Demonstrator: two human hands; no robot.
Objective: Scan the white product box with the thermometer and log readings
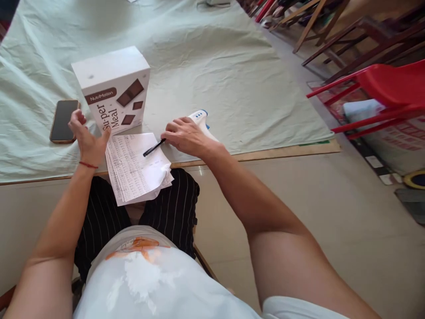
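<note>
Printed paper sheets overhang the table edge between both hands. Right hand pinches a black pen, tip on them; left hand hovers spread just before the Su-per Meal box, smartphone beyond. Seemingly mid-writing; steadying the sheets comes next.

Person is wearing a white short-sleeved tee with an orange print showing at chest level (partly creased, design not readable). Trousers are showing black with thin white pinstripes. A thin red thread band is sitting on the left wrist, at about 6 o'clock from the left hand. Both forearms are showing bare, right hand wearing nothing visible.
</note>
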